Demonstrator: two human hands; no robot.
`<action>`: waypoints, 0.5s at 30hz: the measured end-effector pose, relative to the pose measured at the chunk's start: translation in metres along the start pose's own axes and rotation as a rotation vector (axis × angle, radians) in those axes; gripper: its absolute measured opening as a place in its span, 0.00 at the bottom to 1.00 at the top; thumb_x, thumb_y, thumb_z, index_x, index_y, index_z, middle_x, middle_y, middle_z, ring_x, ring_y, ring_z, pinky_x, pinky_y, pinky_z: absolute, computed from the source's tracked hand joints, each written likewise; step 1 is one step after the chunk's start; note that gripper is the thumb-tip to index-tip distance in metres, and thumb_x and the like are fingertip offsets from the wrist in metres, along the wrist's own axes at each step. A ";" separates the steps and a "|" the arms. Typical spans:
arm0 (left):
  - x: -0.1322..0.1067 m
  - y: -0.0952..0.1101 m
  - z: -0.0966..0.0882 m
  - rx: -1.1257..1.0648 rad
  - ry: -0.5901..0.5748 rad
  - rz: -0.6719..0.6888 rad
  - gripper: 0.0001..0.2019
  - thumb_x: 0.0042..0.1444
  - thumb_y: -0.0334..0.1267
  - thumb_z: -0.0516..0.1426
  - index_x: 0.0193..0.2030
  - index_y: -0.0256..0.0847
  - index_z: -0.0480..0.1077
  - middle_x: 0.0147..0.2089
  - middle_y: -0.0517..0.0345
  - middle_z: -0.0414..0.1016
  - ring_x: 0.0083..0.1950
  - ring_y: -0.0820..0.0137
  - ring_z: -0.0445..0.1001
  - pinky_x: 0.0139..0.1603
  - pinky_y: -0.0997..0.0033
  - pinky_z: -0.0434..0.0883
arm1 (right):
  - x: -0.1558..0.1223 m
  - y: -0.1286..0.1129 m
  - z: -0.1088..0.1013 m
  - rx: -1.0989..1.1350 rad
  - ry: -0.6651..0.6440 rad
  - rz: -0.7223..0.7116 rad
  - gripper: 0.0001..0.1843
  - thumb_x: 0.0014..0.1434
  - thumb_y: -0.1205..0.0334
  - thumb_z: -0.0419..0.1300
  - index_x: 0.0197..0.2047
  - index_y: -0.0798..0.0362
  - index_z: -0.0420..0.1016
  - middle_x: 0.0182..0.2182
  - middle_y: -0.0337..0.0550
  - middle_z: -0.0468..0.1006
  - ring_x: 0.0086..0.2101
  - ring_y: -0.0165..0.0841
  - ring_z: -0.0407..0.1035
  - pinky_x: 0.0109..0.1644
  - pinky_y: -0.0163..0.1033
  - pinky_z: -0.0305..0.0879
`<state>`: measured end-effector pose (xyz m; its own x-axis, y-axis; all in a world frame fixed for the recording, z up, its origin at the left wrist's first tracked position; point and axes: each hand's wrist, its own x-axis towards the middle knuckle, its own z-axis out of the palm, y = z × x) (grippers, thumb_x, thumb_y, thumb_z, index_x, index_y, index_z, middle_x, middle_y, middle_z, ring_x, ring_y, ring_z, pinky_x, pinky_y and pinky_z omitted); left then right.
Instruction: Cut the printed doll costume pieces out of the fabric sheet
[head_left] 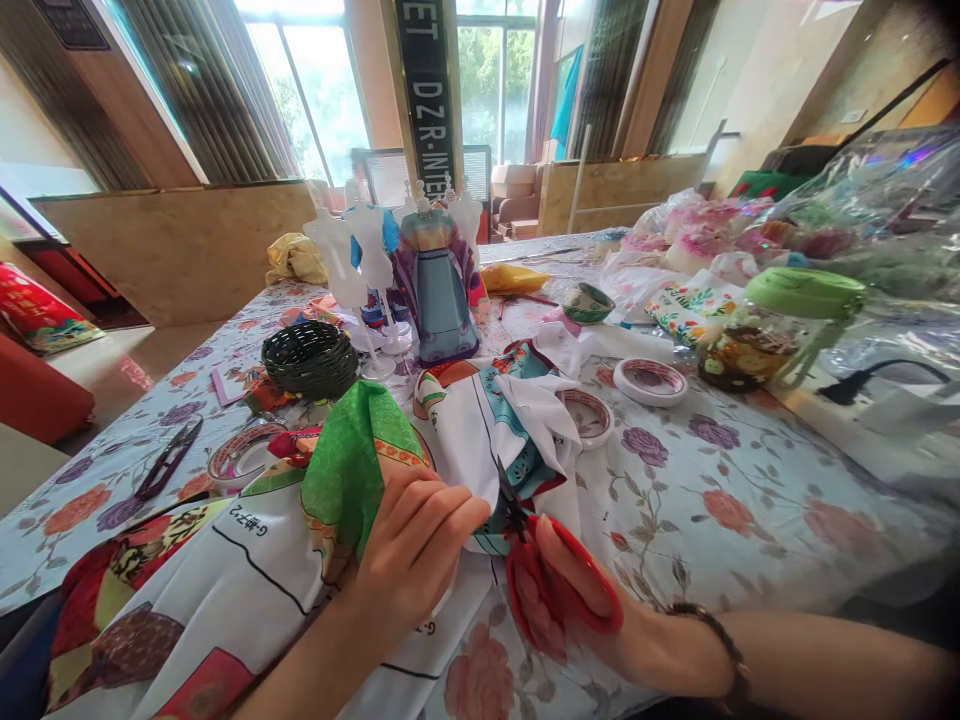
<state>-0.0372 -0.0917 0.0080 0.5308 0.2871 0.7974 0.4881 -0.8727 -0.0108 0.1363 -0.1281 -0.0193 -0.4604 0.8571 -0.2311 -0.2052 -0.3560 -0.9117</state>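
I look down at my two hands over the bench [750, 500], which has a cloth with flowers on it. My left hand [416, 560] is closed on the printed cloth [480, 440]. It pinches the white edge and a fold of green cloth [349, 465] too. My right hand [570, 600] is closed around the red scissors [559, 580], with fingers through the loops. The dark blades point up and touch the cloth edge, just beside my left fingers [457, 515].

The printed cloth lies right in front of me, near the bench edge, partly bunched up. More of it, with black lines and small letters, spreads to my left.

I think this cloth is very light and soft. It will flop and slide if I let go, so it should be held tight close to the blades. Pinching the edge flat seems the best place. The scissors look hard and sharp, so my fingers should stay off to the side.

Farther back stands a doll stand in a blue dress [439, 280] with white doll stands [352, 260] beside it. A dark basket [311, 358] sits near them. Rolls of tape [649, 380] lie to the right, and a jar with a green lid [780, 325]. Small black snips [169, 458] lie well apart on the left.
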 end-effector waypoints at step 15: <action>0.002 0.003 -0.003 -0.002 0.019 0.026 0.11 0.57 0.18 0.50 0.42 0.32 0.68 0.36 0.53 0.73 0.38 0.71 0.66 0.46 0.65 0.67 | -0.002 -0.007 -0.001 -0.054 -0.066 -0.040 0.40 0.50 0.22 0.45 0.15 0.53 0.60 0.14 0.39 0.62 0.16 0.25 0.57 0.21 0.34 0.52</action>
<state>-0.0369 -0.0948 0.0111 0.5300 0.2565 0.8083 0.4727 -0.8807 -0.0305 0.1399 -0.1272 -0.0132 -0.5092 0.8431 -0.1730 -0.1782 -0.2999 -0.9372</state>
